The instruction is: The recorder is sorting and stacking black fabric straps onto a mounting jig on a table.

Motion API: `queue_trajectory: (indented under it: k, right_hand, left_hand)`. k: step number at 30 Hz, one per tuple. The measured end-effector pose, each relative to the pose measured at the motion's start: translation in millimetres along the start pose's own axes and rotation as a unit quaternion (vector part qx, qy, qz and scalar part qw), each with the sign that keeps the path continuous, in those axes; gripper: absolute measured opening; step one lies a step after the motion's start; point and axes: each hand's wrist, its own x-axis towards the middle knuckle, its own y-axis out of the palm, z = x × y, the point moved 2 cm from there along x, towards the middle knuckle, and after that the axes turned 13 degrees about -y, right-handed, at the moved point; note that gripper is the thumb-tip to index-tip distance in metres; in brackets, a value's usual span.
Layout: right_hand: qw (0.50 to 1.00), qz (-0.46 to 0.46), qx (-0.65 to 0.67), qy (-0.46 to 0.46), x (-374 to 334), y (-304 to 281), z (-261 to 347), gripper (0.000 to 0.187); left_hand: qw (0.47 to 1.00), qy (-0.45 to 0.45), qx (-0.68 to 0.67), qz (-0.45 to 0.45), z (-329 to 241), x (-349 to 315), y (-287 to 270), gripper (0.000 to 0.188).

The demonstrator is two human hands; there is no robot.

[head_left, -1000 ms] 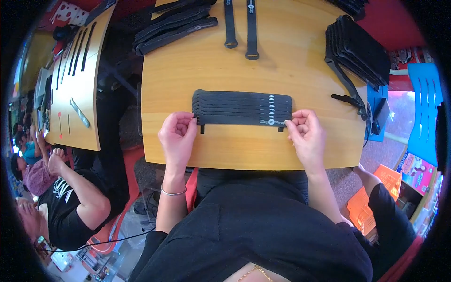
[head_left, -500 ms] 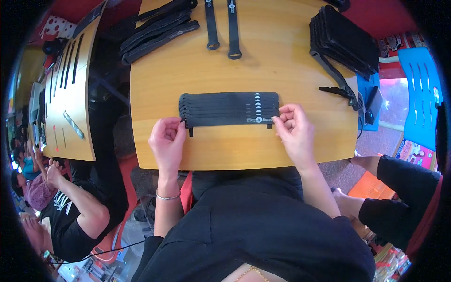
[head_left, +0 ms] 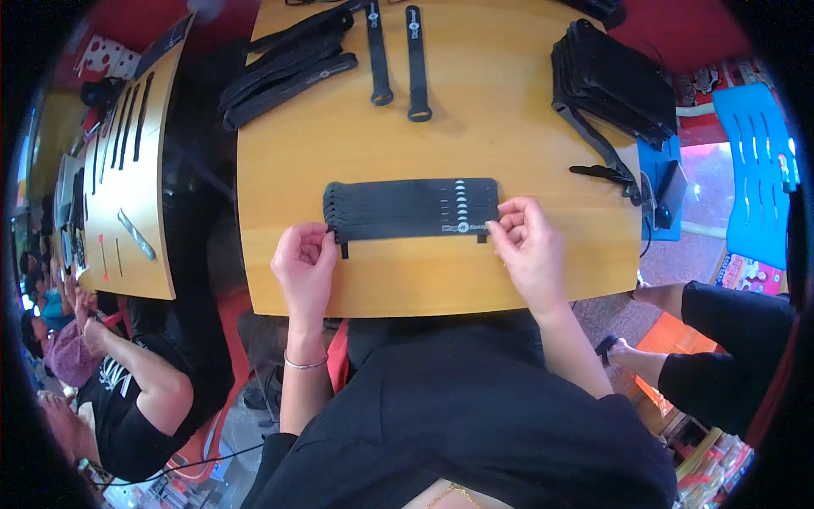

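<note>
A fanned row of several black straps (head_left: 390, 209) lies across the wooden table in front of me, overlapping so that a white mark repeats near the right end of each. My left hand (head_left: 303, 261) pinches the nearest strap at its left end. At the opposite end, my right hand (head_left: 527, 248) has thumb and fingers closed on the same strap's tip. Two short dark tabs stick out below the row, a left tab (head_left: 345, 251) and a right tab (head_left: 482, 239). Farther off lie two single straps with looped ends, a left one (head_left: 379, 64) and a right one (head_left: 416, 72).
Bundled black straps (head_left: 292, 89) lie at the far left of the table (head_left: 509, 127). A tall black stack (head_left: 615, 81) stands far right, with a loose strap trailing off. Another table (head_left: 136, 195) and a seated person (head_left: 144, 390) are left; a blue chair (head_left: 750, 170) is right.
The whole view has shifted slightly, so the table sits a little lower in the picture. Both hands keep their pinch at the two ends of the nearest strap.
</note>
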Motion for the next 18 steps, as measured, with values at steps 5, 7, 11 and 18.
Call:
queue_trajectory:
  k: [5, 7, 11, 18]
  right_hand:
    - [1.000, 0.007, 0.003, -0.003, 0.1, -1.3, 1.8, 0.023]
    - [1.000, 0.010, 0.004, -0.001, 0.6, -2.1, 3.5, 0.023]
    - [1.000, 0.011, 0.002, -0.008, 0.5, -3.9, 4.2, 0.023]
    - [1.000, 0.013, 0.010, -0.023, 0.6, -4.0, 6.1, 0.024]
  left_hand:
    - [1.000, -0.002, 0.018, -0.001, -3.6, -1.6, -1.5, 0.009]
    - [1.000, -0.001, 0.008, -0.003, -5.1, -1.6, -0.6, 0.009]
    - [1.000, 0.013, 0.008, -0.002, -4.7, -1.7, 0.5, 0.010]
    - [1.000, -0.003, -0.006, -0.001, -3.6, -2.8, 1.4, 0.010]
